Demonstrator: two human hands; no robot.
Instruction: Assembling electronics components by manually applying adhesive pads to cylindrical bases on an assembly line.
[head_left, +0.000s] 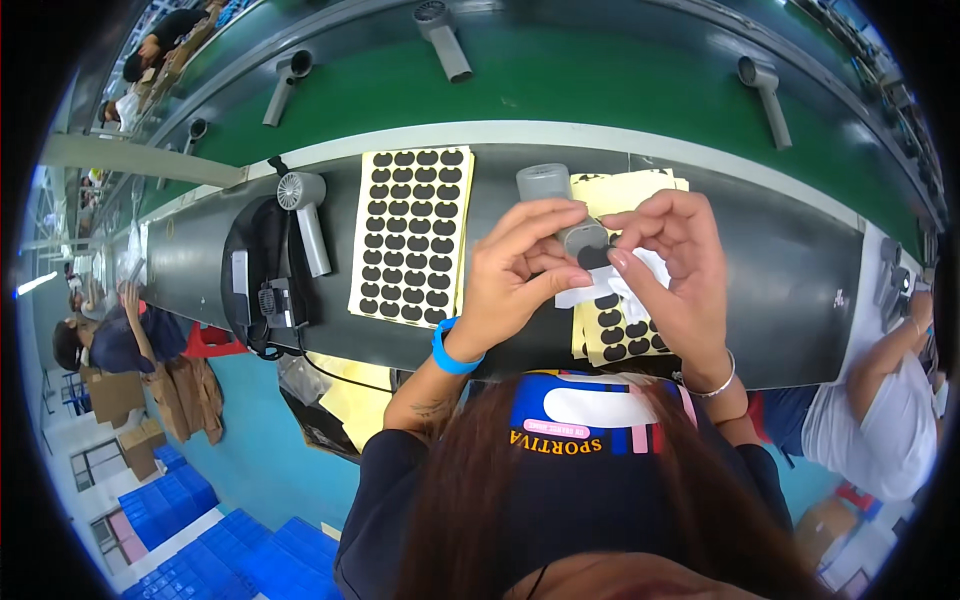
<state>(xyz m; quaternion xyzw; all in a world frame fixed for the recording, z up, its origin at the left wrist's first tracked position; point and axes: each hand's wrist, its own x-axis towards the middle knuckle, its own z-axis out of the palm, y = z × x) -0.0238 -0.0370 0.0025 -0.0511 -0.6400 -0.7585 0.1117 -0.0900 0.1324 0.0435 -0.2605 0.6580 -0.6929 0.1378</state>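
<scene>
My left hand (522, 262) is closed around a grey handheld fan (584, 238), one rounded end of it turned up towards me. Against that end lies a small dark sticker (592, 258); the thumb and forefinger of my right hand (672, 262) pinch at its edge. A grey rounded part (544, 182) shows just beyond my left fingers; whether it belongs to the same fan I cannot tell. Crumpled white paper (648, 272) is beneath my right hand. Under both hands lies a yellow-backed sheet of dark stickers (612, 335), partly hidden.
Left of my hands lies another sticker sheet (412, 235). Farther left are a grey handheld fan (312, 235) and a black bag-like item (262, 265) with a cable. Several fans, one a grey fan (443, 40), lie on the green conveyor (600, 90). A co-worker (870, 410) is at right.
</scene>
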